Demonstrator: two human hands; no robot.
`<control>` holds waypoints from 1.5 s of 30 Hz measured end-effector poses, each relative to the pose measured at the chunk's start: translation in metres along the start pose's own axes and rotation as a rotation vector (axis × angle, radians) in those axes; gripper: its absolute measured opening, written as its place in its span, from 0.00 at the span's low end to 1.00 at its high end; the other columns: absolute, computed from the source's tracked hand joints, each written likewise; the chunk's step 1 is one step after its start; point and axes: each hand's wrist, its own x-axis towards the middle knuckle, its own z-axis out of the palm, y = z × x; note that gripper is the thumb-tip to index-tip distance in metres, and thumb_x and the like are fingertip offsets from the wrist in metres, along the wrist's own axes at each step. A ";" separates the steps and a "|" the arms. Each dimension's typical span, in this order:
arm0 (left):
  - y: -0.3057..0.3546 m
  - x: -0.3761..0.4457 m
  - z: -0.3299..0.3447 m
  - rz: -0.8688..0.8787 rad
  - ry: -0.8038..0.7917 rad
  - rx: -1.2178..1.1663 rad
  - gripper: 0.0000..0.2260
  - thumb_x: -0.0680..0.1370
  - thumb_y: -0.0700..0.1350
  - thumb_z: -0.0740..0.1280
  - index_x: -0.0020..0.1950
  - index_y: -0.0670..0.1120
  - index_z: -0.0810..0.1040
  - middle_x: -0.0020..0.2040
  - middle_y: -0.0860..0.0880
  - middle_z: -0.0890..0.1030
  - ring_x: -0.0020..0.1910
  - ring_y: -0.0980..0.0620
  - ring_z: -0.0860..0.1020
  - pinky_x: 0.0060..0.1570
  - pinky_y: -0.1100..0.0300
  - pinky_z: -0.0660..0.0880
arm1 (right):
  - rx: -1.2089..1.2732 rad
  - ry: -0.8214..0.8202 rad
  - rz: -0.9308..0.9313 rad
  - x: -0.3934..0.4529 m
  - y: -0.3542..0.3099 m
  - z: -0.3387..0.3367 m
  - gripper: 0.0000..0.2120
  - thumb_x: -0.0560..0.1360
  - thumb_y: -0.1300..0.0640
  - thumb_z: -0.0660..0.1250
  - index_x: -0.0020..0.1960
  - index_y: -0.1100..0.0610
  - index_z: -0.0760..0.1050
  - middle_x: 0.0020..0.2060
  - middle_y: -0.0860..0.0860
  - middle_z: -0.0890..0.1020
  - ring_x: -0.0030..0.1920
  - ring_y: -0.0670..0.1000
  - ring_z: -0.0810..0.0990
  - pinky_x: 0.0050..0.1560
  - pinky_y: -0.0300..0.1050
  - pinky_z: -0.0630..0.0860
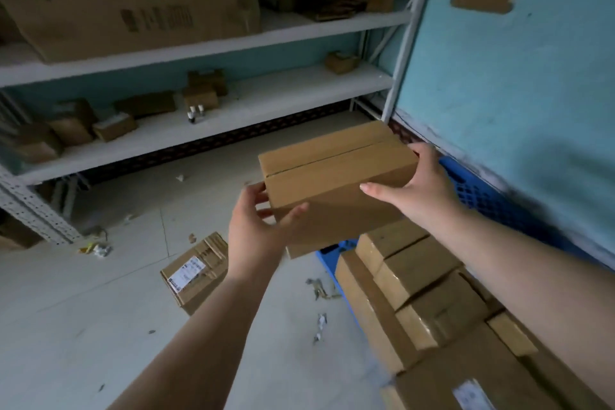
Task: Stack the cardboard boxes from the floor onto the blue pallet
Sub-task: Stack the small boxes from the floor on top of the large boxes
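I hold a plain cardboard box (336, 173) in the air with both hands. My left hand (263, 226) grips its near left corner and my right hand (416, 186) grips its right end. The box hangs above the far end of the blue pallet (479, 196), which lies along the teal wall. Several cardboard boxes (419, 283) are stacked on the pallet below and to the right of the held box. One more labelled box (196, 271) lies on the grey floor to the left of the pallet.
White metal shelves (233, 110) with small boxes and two little bottles run along the back wall. A large flattened carton (133, 20) sits on the upper shelf. Scraps of paper and tape litter the floor (319, 289). The teal wall (515, 76) stands close on the right.
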 end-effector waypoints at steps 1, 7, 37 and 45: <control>0.018 -0.012 0.009 0.003 -0.022 -0.007 0.21 0.66 0.47 0.75 0.56 0.52 0.71 0.49 0.58 0.77 0.47 0.60 0.77 0.37 0.68 0.73 | 0.011 0.017 0.013 -0.010 0.000 -0.023 0.42 0.63 0.47 0.77 0.69 0.51 0.57 0.67 0.53 0.67 0.62 0.52 0.69 0.59 0.48 0.70; 0.085 -0.077 0.090 0.038 -0.152 0.035 0.23 0.67 0.48 0.75 0.59 0.50 0.71 0.50 0.57 0.76 0.46 0.57 0.77 0.29 0.73 0.72 | 0.048 0.072 0.086 -0.047 0.043 -0.143 0.38 0.63 0.50 0.78 0.65 0.52 0.60 0.58 0.50 0.73 0.54 0.51 0.73 0.53 0.45 0.72; -0.105 -0.281 0.521 -0.316 -0.241 0.177 0.24 0.65 0.48 0.76 0.56 0.51 0.71 0.54 0.55 0.78 0.51 0.57 0.77 0.47 0.60 0.76 | -0.036 -0.180 0.288 -0.004 0.528 -0.321 0.35 0.65 0.50 0.76 0.65 0.52 0.61 0.51 0.44 0.72 0.54 0.48 0.72 0.54 0.45 0.69; -0.194 -0.359 0.608 -0.462 -0.273 0.244 0.24 0.65 0.48 0.76 0.55 0.56 0.69 0.56 0.58 0.76 0.53 0.58 0.76 0.51 0.54 0.79 | -0.011 -0.309 0.415 -0.026 0.680 -0.325 0.33 0.63 0.57 0.78 0.59 0.50 0.61 0.47 0.39 0.71 0.49 0.47 0.77 0.57 0.50 0.75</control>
